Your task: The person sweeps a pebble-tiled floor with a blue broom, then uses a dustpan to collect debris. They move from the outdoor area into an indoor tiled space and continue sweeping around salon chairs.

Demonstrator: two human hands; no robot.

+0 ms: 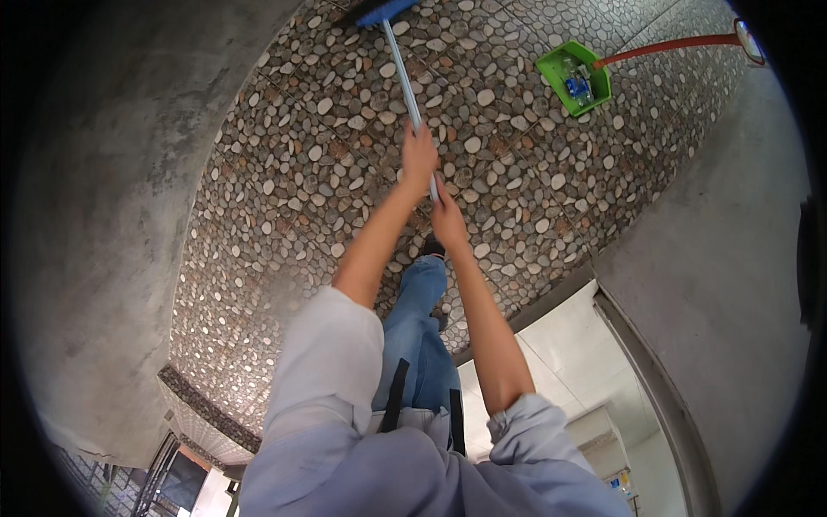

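Note:
Both my hands grip the pale metal handle (402, 71) of a broom that slants up and away from me. My left hand (420, 155) is the farther one along the handle. Close behind it, my right hand (448, 216) closes around the handle's near end. At the top edge of the head view, the broom's blue head (386, 11) with dark bristles is partly cut off. To the right, a green dustpan (555, 70) with a long orange-red handle (665, 49) lies on the floor. Inside it is a crumpled clear plastic bottle (578, 89) with a blue label.
Pebble-patterned tiles (504, 148) cover the floor. A grey concrete wall (110, 194) runs along the left, and another grey wall (704, 252) stands right. A doorway opens onto white tiles (562, 336) at lower right. A pebbled step edge (207, 407) is at lower left.

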